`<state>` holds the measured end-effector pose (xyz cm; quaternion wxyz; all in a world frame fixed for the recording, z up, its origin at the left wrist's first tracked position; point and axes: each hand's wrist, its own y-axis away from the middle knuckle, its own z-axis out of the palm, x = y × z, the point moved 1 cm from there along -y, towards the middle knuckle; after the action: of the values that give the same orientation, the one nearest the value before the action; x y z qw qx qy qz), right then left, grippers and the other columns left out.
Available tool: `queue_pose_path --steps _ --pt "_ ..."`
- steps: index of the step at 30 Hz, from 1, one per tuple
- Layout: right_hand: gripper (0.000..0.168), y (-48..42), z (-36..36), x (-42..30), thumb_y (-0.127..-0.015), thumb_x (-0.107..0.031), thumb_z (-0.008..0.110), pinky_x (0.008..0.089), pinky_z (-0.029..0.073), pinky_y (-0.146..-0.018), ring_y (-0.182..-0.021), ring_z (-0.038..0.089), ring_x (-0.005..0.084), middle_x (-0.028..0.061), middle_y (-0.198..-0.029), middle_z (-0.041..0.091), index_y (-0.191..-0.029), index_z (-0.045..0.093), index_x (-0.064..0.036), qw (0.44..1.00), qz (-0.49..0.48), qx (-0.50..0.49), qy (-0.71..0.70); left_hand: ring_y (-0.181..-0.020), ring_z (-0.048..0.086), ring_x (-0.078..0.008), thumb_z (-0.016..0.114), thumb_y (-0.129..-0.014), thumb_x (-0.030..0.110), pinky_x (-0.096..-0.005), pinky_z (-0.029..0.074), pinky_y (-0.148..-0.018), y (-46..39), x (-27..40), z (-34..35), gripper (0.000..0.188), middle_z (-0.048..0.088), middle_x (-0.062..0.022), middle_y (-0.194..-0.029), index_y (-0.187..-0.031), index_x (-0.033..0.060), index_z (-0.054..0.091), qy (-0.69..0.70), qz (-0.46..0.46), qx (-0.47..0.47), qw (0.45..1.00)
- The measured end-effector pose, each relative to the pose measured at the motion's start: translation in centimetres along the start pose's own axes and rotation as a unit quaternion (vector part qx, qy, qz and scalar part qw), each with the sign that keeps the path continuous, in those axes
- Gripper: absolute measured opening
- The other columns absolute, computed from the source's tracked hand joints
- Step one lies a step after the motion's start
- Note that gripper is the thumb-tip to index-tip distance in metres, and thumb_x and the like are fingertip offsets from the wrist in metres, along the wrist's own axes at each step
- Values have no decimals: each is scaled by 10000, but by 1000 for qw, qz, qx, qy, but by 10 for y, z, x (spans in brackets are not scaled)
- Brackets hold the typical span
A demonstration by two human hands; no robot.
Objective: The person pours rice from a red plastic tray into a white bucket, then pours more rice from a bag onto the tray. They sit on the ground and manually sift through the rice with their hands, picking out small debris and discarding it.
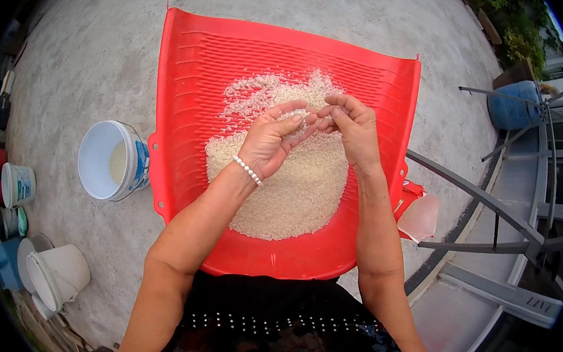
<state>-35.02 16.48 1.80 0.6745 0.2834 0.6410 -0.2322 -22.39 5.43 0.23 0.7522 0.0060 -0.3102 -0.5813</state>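
A red plastic winnowing scoop (180,99) with a ribbed bottom lies across the middle, its rounded end against my body. White rice (288,200) forms a broad heap in it, with looser grains (250,96) strewn over the ribs beyond. Above the heap, my left hand (273,139), with a beaded bracelet (247,169) at the wrist, is cupped around a small portion of rice grains (299,120). Close to its fingertips is my right hand (354,123), thumb and fingers drawn together. Whether a grain sits between them is too small to tell.
A white plastic bucket (104,160) with rice inside stands left of the scoop on the concrete floor (90,82). More buckets (61,275) line the far left. At right are a red bag (409,195), a metal frame (482,205) and a blue barrel (513,105).
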Motion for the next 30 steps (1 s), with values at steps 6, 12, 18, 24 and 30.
queue_pose_path --steps 6,12,18,24,30 --pt "317 -1 -2 1 -874 50 372 275 521 -725 -853 656 197 153 -1000 627 -1161 502 88 999 17 -6 -35 -1135 549 -266 456 -882 -70 -368 504 -963 -1 4 -3 352 527 -231 -1200 -1234 -86 455 3 13 -34 999" --pt "371 -3 -5 7 -841 75 354 294 510 -803 -939 640 211 162 -1062 616 -1186 493 88 999 17 -8 -31 -1189 501 -285 405 -856 -99 -380 471 -1000 -2 7 -6 400 487 -249 -1241 -1256 -114 425 35 23 -59 997" --pt "420 6 -10 -10 -799 91 371 409 482 -861 -1012 592 363 236 -1117 582 -1200 495 61 899 -175 42 399 -1259 428 -237 397 -813 -74 -365 390 -1027 -4 23 -16 455 468 -164 -1312 -1262 -58 475 -232 115 61 964" --pt "260 33 -25 -8 -769 36 466 481 461 -840 -994 552 447 294 -1024 559 -1022 520 66 796 123 34 592 -1017 557 -355 471 -824 102 -441 439 -886 9 50 -25 253 595 -206 -1037 -1011 13 616 -832 142 162 512" --pt "244 33 -11 38 -729 10 560 481 460 -806 -942 561 467 306 -965 568 -958 508 79 817 128 26 562 -872 593 -397 489 -828 128 -474 474 -755 1 15 -37 192 602 -238 -941 -889 -22 590 -829 101 144 530"
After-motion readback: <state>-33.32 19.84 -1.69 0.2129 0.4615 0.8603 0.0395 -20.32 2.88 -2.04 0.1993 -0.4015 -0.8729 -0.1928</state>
